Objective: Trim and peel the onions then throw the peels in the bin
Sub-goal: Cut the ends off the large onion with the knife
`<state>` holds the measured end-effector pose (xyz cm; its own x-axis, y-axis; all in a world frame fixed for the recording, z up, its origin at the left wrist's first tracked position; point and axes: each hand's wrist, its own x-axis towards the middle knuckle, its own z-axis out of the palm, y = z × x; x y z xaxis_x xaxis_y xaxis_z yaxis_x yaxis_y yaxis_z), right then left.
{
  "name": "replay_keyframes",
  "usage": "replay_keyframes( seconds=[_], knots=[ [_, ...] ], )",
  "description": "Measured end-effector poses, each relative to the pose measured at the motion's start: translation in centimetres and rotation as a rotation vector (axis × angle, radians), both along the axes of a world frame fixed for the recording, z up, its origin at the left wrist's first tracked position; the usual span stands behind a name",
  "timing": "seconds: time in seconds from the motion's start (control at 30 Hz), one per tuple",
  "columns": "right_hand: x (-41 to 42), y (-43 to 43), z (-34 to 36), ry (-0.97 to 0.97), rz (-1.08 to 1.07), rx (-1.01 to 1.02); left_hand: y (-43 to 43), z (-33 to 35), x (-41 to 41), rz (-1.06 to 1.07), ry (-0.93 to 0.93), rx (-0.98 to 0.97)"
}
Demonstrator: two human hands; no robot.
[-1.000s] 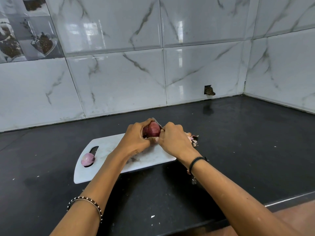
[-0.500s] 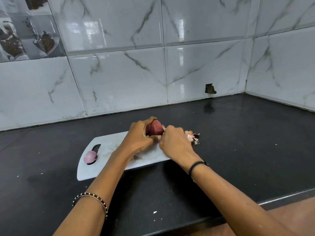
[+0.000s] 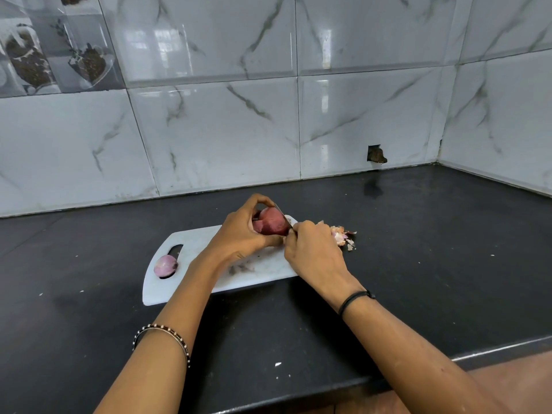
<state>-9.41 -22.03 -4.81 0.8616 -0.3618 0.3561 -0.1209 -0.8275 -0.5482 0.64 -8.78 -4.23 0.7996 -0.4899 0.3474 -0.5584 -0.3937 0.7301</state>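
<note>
Two onions on the go here: one red onion (image 3: 273, 224) cupped in the left hand (image 3: 239, 234), fingers and thumb curled round it, held just above the far end of the cutting board (image 3: 191, 240); second onion (image 3: 165, 265), already bare and pale purple, parked by the board's handle slot. Right hand (image 3: 310, 255) clenched round the knife (image 3: 283, 215), handle buried in the fist, only the thin blade showing, laid against the onion's far right side. Looks like mid-peel, catching the skin with the edge. To do this bit well: keep the blade shallow, just under the papery layer, pin the flap between thumb and steel, then pull along the onion instead of slicing deeper. Turn the onion with the left fingers rather than chasing round it with the knife, and keep that left thumb out of the blade's path, what with both hands touching. Worth dropping each strip onto the pile of peels (image 3: 342, 236) just off the board's right end on the black counter (image 3: 418, 234), ready for one scoop to the bin later; no bin in sight, by the way. Versus half a second back: blade hidden then, now poking out above the right knuckles; onion maybe rolled a touch; hands otherwise in the same spot, second onion and pile of peels not budged.
</note>
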Motion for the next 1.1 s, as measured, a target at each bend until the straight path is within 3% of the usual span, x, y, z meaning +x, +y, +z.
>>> replay_keyframes(
  seconds=[0.43, 0.7, 1.1],
  knots=[
    [-0.8, 1.9, -0.8, -0.069, 0.127, 0.079, 4.4, 0.3, -0.7, -0.014, 0.035, 0.032],
    [-0.9, 2.1, -1.0, -0.118, 0.156, 0.162, 5.5, -0.8, 0.2, -0.015, 0.067, -0.049],
    [-1.2, 2.7, -1.2, -0.147, 0.2, 0.056, 5.0, -0.6, 0.1, -0.007, 0.061, -0.056]
  ],
)
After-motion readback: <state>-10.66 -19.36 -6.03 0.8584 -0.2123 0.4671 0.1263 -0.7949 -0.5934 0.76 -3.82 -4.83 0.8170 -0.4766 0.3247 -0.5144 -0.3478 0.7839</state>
